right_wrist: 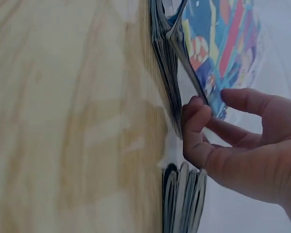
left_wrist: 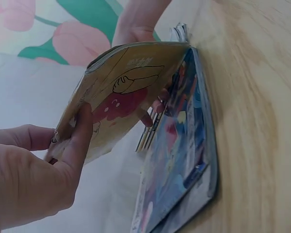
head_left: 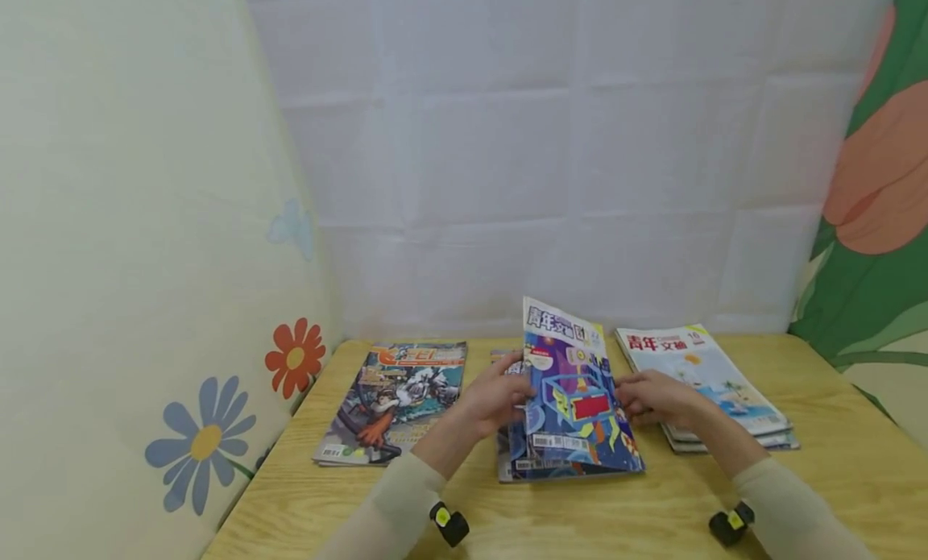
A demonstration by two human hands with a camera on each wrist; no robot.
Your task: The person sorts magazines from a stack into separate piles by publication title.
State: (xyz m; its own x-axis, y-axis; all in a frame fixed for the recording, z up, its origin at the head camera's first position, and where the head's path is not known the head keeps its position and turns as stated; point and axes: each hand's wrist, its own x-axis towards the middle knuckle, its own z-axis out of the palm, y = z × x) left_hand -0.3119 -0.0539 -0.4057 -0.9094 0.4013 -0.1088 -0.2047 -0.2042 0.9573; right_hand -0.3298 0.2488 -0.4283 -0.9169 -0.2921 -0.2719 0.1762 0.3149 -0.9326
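A magazine (head_left: 573,399) with a purple and blue robot cover is held tilted over a stack of magazines (head_left: 509,463) at mid-table. My left hand (head_left: 496,395) pinches its left edge, thumb on one side and fingers on the other. At the opposite edge, my right hand (head_left: 656,397) grips it between thumb and curled fingers. In the left wrist view, the raised magazine's tan back (left_wrist: 121,97) carries a pink figure, and its lower edge meets the blue-covered stack (left_wrist: 179,141). The right wrist view has the right thumb (right_wrist: 247,101) against the colourful cover (right_wrist: 213,43).
To the left on the wooden table (head_left: 290,512) lies a magazine with an orange title and comic art (head_left: 399,403). A pile topped by a white and blue beach cover (head_left: 706,383) sits at the right. White cloth (head_left: 544,181) hangs behind the table; a flower-painted wall (head_left: 145,262) borders the left.
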